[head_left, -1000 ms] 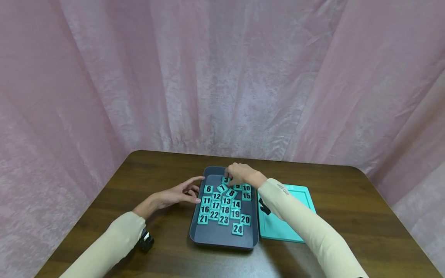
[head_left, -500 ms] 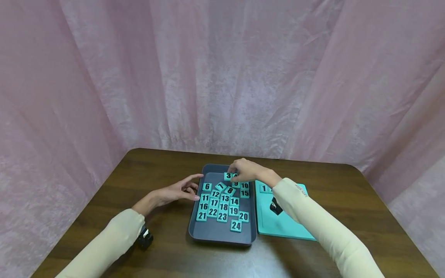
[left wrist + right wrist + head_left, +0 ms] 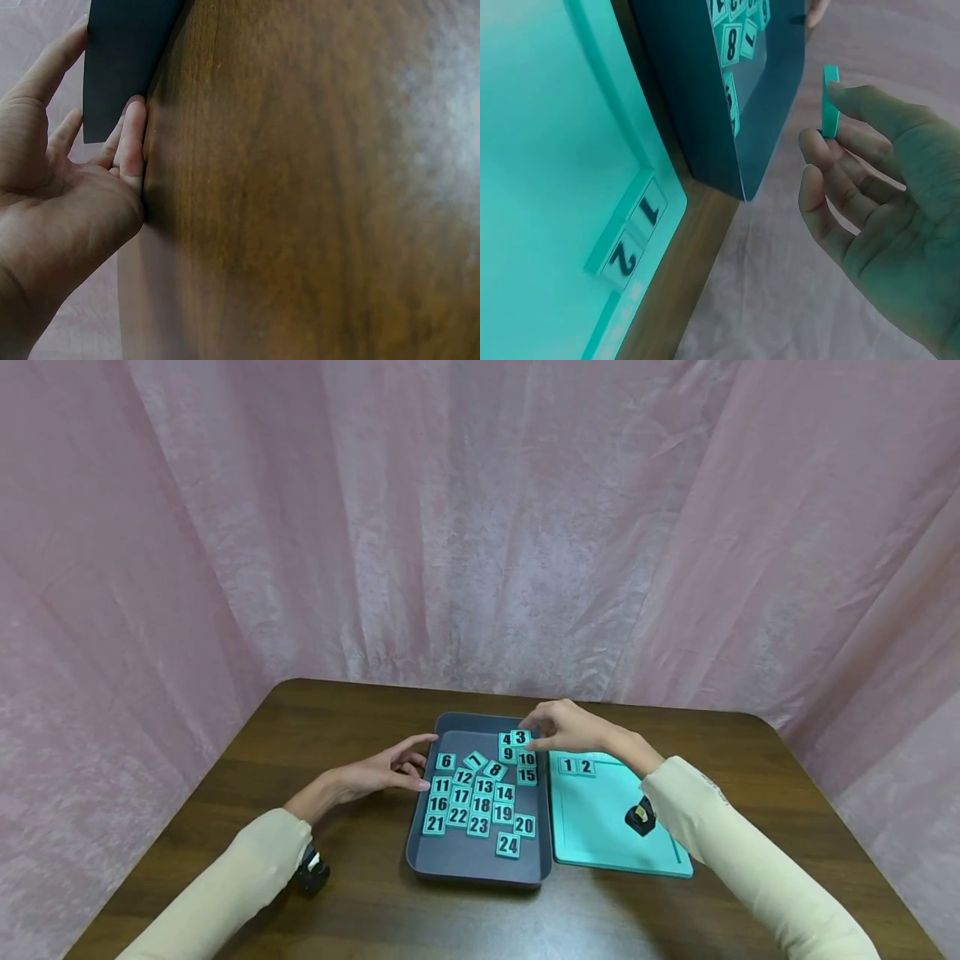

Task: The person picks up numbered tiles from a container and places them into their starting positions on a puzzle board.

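My right hand [image 3: 573, 729] pinches the number 3 tile [image 3: 521, 737] between thumb and fingers, above the dark grey tray's [image 3: 480, 863] far right corner. In the right wrist view the tile [image 3: 830, 101] shows edge-on, lifted clear of the tray. Below it, the number 4 tile [image 3: 506, 740] lies in the tray among several other turquoise number tiles. My left hand [image 3: 378, 774] is at the tray's left side, thumb and forefinger spread along the rim. In the left wrist view its fingertips touch the tray's outer wall [image 3: 112, 67].
Right of the tray lies a turquoise board [image 3: 611, 827] with a raised border. The number 1 tile [image 3: 567, 766] and number 2 tile [image 3: 586, 767] sit side by side in its far left corner. Behind the brown wooden table [image 3: 345, 718] hangs a pink curtain [image 3: 480, 527].
My right hand has taken the number 3 tile from the tray's far end and moved right with it, uncovering tiles 4, 1 and 2. My left hand has stayed at the tray's left side.
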### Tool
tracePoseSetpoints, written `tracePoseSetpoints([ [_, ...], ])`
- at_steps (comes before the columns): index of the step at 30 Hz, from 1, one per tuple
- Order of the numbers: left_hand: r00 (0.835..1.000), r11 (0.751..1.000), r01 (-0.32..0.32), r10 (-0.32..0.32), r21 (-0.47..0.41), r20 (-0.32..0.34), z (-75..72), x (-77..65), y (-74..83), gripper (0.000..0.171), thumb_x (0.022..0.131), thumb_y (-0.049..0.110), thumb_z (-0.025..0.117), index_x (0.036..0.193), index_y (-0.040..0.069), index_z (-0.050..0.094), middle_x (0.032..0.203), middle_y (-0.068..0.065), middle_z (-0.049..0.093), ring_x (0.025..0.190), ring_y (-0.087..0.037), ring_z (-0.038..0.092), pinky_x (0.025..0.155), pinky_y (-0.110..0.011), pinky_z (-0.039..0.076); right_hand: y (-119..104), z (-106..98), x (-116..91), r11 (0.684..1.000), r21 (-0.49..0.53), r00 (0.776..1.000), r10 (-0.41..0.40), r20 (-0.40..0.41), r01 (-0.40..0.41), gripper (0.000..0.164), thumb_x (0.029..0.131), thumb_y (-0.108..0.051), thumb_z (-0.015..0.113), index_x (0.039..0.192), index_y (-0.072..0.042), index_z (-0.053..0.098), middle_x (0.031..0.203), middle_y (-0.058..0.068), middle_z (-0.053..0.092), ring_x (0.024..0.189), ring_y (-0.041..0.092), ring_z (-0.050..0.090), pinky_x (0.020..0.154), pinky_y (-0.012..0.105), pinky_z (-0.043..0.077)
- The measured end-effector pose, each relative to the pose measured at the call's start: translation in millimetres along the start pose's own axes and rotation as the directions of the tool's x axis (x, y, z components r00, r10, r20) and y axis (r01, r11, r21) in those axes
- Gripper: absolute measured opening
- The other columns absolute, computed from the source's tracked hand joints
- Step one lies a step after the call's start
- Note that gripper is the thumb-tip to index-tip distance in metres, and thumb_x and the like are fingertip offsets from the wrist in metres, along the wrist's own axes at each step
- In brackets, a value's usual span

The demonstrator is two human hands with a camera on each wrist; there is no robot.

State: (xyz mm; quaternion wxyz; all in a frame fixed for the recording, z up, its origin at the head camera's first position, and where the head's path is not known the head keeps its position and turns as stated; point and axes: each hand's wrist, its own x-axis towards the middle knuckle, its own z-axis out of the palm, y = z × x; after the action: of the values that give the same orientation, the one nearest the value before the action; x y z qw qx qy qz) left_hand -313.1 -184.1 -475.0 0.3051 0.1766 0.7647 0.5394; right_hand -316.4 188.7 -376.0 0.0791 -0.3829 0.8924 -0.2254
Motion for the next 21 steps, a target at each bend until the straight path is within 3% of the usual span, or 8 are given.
tracePoseSetpoints([
  [9,1.0,1.0,-0.007,0.007,-0.003,0.008,4.0,-1.7,-3.7,0.088,0.093,0.028,0.078,0.161,0.036,0.024,0.153,-0.017,0.039,0.114,-0.024,0.058,0.109,-0.046,0.043,16,-7,-33,0.999,0.041,0.998,0.033,-0.058,-0.031,0.034,0.095,-0.02,0.075,0.124,-0.001,0.071,0.106,0.009,0.072,0.082,0.01,0.066,0.077,0.031,0.06],
  [21,1.0,1.0,-0.006,0.007,-0.017,0.016,4.2,-4.0,-1.7,0.088,0.092,0.028,0.078,0.161,0.037,0.024,0.152,-0.017,0.039,0.114,-0.023,0.058,0.108,-0.045,0.043,48,-7,-71,0.989,0.092,0.99,0.119,-0.073,-0.113,0.034,0.094,-0.017,0.076,0.123,-0.001,0.071,0.112,0.012,0.073,0.082,0.012,0.069,0.079,0.03,0.061],
])
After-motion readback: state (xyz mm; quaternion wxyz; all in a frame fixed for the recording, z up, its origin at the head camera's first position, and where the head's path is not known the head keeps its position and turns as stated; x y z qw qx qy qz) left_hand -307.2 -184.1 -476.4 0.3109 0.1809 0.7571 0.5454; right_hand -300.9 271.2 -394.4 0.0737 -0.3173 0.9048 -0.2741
